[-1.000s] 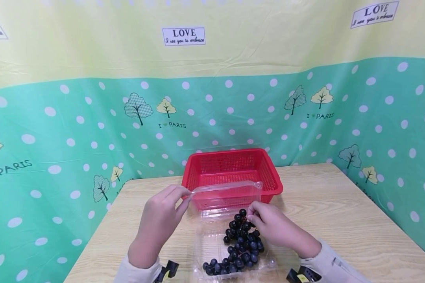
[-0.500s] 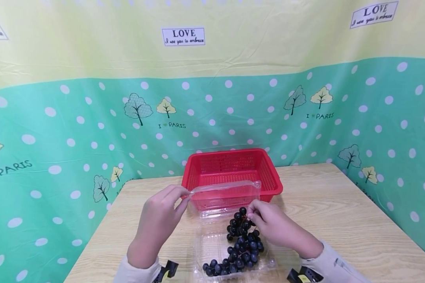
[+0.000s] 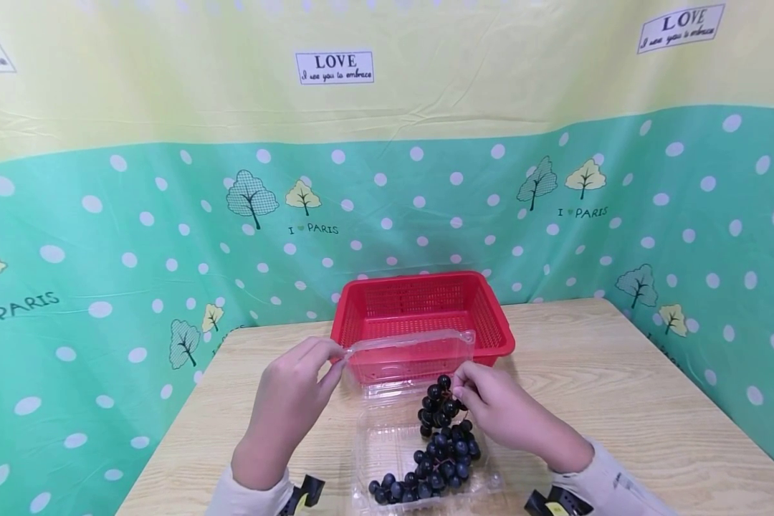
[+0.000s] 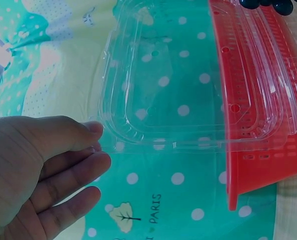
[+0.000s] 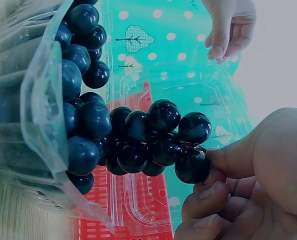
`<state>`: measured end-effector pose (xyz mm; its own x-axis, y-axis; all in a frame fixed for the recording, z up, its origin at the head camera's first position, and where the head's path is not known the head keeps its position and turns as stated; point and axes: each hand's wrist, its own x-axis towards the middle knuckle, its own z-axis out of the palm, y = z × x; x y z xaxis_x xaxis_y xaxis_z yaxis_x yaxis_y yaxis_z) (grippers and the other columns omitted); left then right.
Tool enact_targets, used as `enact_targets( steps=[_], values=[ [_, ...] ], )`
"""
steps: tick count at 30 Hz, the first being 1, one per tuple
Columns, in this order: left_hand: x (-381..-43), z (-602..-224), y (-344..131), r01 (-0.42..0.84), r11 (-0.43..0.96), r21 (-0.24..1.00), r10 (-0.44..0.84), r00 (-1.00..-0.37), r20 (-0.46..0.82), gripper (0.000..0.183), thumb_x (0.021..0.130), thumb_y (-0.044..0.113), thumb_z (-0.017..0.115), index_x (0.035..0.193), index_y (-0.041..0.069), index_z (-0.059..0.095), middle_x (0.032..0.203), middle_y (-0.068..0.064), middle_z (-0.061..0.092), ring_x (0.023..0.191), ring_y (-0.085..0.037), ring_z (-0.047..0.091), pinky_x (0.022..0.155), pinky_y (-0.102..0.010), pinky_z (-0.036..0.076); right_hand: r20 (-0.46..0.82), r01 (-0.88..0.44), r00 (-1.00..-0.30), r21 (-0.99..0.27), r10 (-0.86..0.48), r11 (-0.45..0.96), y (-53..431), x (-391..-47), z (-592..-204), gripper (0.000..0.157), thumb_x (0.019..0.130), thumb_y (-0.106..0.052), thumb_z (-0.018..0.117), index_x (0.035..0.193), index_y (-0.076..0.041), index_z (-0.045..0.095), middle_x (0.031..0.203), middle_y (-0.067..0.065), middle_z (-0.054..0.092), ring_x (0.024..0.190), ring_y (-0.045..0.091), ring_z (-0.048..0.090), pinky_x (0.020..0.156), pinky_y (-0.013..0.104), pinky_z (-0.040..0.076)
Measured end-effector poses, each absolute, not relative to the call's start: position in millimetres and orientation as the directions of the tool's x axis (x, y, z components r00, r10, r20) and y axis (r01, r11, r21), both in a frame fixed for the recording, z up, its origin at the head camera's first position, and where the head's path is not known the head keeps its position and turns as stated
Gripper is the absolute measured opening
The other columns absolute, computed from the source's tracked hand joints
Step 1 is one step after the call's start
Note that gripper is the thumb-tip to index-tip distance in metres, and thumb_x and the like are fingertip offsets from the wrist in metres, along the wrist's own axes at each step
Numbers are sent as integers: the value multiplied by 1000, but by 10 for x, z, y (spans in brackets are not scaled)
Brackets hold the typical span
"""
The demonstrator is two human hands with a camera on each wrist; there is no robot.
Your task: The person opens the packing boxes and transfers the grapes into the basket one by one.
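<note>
A clear plastic clamshell box (image 3: pixel 377 451) stands on the table with its lid (image 3: pixel 419 355) raised. My left hand (image 3: pixel 293 390) pinches the lid's left corner between thumb and fingertips, as the left wrist view also shows. In the box lie dark grapes (image 3: pixel 448 462). My right hand (image 3: pixel 497 401) pinches the stem end of a bunch of grapes (image 3: pixel 438 408), which hangs raised over the back of the box. In the right wrist view the thumb and fingers hold this bunch (image 5: pixel 158 132) at its tip. Whether it is apart from the grapes below, I cannot tell.
A red plastic basket (image 3: pixel 499 333) with perforated sides stands behind the box, partly seen through the lid. The wooden table (image 3: pixel 580 373) reaches out on both sides. A green and yellow patterned cloth (image 3: pixel 387 193) hangs behind and at both sides.
My right hand has shifted slightly up and to the right, and the pinched bunch has risen a little with it. The left hand and lid stay nearly still.
</note>
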<state>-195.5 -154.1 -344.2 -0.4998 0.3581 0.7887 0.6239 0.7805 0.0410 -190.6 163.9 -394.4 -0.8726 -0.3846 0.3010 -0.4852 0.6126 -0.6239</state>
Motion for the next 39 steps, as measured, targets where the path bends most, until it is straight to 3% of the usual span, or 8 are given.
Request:
enact_targets(
  steps=[8, 18, 39],
  values=[
    [-1966, -3448, -1541, 623, 782, 5, 364, -463, 808, 24, 74, 8, 92, 93, 10, 78, 91, -1, 76, 84, -16, 76, 76, -33, 64, 294, -481, -875, -630, -385, 610, 1654, -1905, -3924, 9, 102, -9, 63, 97, -15, 61, 77, -7, 53, 67, 4, 48, 58, 24, 47],
    [-1945, -3430, -1538, 625, 779, 47, 361, -509, 781, 22, 77, 12, 91, 95, 10, 78, 93, -1, 76, 86, -17, 76, 79, -35, 64, 264, -450, -889, -649, -373, 614, 1676, -1884, -3851, 8, 103, -10, 62, 97, -15, 60, 77, -6, 53, 65, 5, 49, 57, 24, 47],
    [-1959, -3457, -1537, 622, 783, 31, 365, -499, 786, 23, 76, 12, 92, 94, 10, 77, 92, -2, 75, 85, -17, 76, 79, -36, 64, 317, -497, -866, -628, -387, 599, 1741, -1836, -3764, 10, 102, -10, 63, 96, -17, 59, 77, -7, 51, 65, 4, 46, 59, 24, 45]
  ],
)
